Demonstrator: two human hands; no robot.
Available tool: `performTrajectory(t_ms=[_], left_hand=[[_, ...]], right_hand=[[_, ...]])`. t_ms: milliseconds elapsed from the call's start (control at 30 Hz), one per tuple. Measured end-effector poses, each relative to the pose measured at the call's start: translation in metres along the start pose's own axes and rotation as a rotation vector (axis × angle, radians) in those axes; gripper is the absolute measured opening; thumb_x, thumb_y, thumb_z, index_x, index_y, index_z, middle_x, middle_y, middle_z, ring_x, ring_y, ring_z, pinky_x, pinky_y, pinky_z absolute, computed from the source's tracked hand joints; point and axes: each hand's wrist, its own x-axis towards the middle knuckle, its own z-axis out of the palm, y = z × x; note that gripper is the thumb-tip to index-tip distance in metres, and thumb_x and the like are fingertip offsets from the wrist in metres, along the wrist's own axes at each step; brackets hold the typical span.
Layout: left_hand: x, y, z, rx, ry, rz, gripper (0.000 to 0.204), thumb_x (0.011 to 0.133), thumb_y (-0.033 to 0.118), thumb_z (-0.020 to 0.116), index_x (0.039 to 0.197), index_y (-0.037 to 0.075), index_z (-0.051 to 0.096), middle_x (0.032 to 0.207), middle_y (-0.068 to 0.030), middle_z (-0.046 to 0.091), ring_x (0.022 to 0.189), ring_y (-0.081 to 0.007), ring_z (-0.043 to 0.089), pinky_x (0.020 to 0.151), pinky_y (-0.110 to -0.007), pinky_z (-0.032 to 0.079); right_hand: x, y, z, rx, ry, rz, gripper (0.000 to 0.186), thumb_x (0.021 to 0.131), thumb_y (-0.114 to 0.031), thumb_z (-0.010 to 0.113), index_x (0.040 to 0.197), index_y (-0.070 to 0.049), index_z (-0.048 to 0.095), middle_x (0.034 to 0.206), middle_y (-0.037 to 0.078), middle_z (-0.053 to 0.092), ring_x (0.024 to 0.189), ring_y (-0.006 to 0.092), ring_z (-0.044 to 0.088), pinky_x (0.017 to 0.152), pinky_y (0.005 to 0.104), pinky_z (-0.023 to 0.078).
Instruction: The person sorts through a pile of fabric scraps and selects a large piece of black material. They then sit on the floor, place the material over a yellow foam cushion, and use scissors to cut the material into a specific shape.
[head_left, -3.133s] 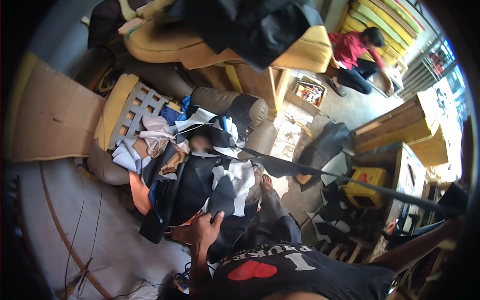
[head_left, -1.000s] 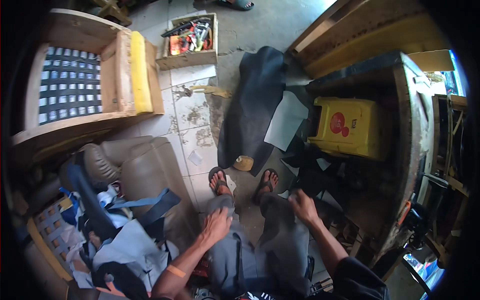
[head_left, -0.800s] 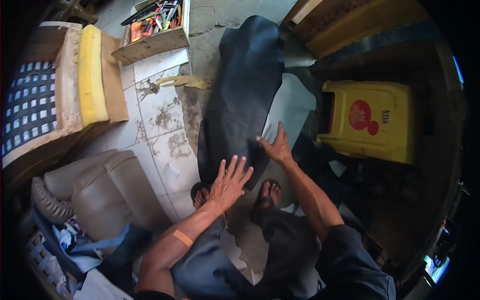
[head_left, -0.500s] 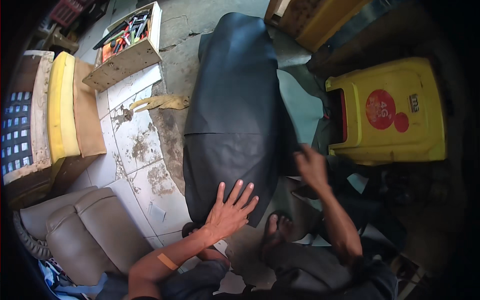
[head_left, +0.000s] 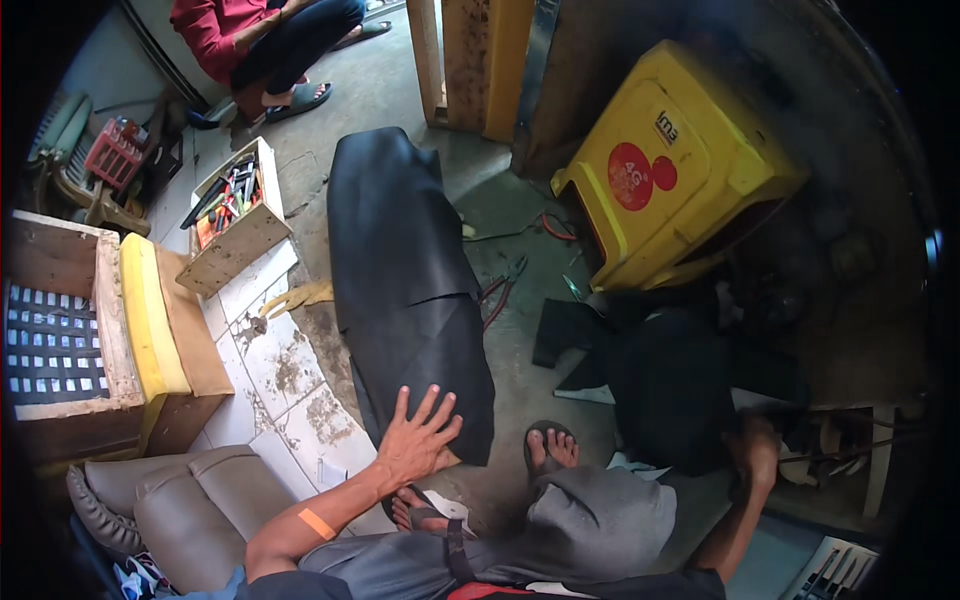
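A long form (head_left: pixel 400 230) covered in black leather-like sheet, with a crosswise seam, lies on the floor before me. My left hand (head_left: pixel 418 445) rests flat on its near end, fingers spread. Far to the right, my right hand (head_left: pixel 757 448) is closed at the edge of a loose black sheet (head_left: pixel 670 390), whose pale underside shows in places; its fingertips are partly hidden in shadow. Between the covered form and the yellow stool lie pliers (head_left: pixel 503 290) with red handles.
A yellow plastic stool (head_left: pixel 690 150) lies on its side at right. To the left are a wooden tool box (head_left: pixel 240 240), a yellow foam-padded wooden frame (head_left: pixel 155 320) and a brown cushioned seat (head_left: pixel 195 500). Another person (head_left: pixel 275 40) in a red top squats at the back left.
My right hand has moved from beside the covered form to the far right. The loose sheet beside the form has gone from there, uncovering the pliers. My left hand stays on the form; the view has shifted.
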Motion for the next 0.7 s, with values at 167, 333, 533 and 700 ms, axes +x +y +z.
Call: performTrajectory(t_ms=[167,333,533,700], left_hand=[[-0.033,-0.004,0.003,-0.026,-0.047,-0.062,0.053,0.076,0.04,0.071,0.123,0.015,0.065,0.149,-0.0148,0.047,0.146,-0.0412,0.032,0.114,-0.072,0.02],[-0.035,-0.004,-0.007,0.008,-0.106,-0.165,0.049,0.078,0.036,0.069,0.122,0.015,0.064,0.149,-0.0135,0.047,0.146,-0.0401,0.031,0.115,-0.071,0.022],[-0.051,-0.004,-0.002,0.006,-0.176,-0.287,0.063,0.073,0.04,0.08,0.13,0.022,0.06,0.161,-0.0039,0.035,0.153,-0.032,0.021,0.112,-0.077,0.02],[-0.05,-0.044,0.006,0.108,-0.089,-0.336,0.05,0.078,0.025,0.074,0.127,0.022,0.062,0.16,0.0001,0.036,0.152,-0.0304,0.023,0.111,-0.077,0.023]], right_hand=[[0.025,-0.178,-0.054,0.746,-0.086,-0.526,0.045,0.092,-0.024,0.067,0.131,-0.001,0.062,0.124,0.023,0.067,0.114,0.0372,0.066,0.098,0.0427,0.051],[0.112,-0.337,-0.002,1.017,-0.623,-0.804,0.068,0.094,-0.046,0.067,0.145,-0.004,0.05,0.131,0.02,0.064,0.119,0.028,0.064,0.096,0.0403,0.053],[0.121,-0.517,0.055,1.678,-1.219,-0.187,0.093,0.089,-0.048,0.075,0.156,-0.004,0.029,0.152,0.021,0.044,0.138,0.0313,0.046,0.103,0.0528,0.048],[0.176,-0.565,0.058,1.885,-0.851,-0.224,0.067,0.086,-0.023,0.078,0.14,0.004,0.047,0.127,0.019,0.063,0.11,0.0303,0.065,0.091,0.0454,0.055]])
